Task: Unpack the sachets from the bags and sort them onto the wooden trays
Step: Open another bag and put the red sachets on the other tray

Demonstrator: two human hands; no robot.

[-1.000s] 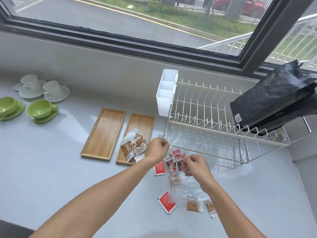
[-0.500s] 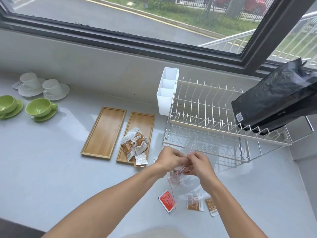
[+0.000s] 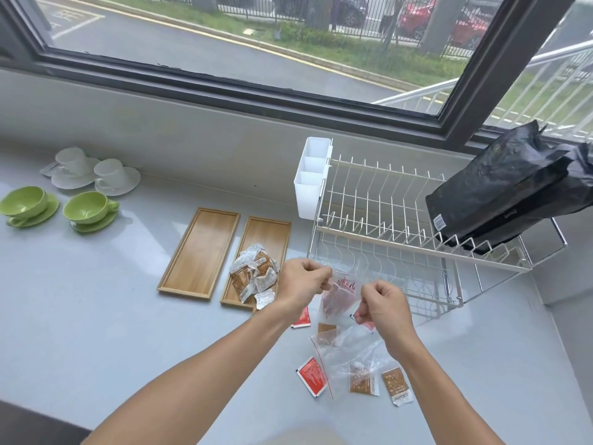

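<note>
Bag: clear plastic zip bag of red sachets (image 3: 339, 297), held just above the pale grey desk (image 3: 96, 316), in front of the white wire dish rack (image 3: 401, 248).
Fingers: left hand (image 3: 301, 285) and right hand (image 3: 382, 305) each pinch a side of the bag's mouth — fingers curled tight.
Spill risk: a sharp tug could fling sachets across the desk.
Sorting risk: the right wooden tray (image 3: 266, 232) holds brown-and-white sachets (image 3: 255, 274); the left wooden tray (image 3: 200, 252) is bare — loose red sachets (image 3: 313, 375) and brown ones (image 3: 396, 385) could get mixed.
</note>
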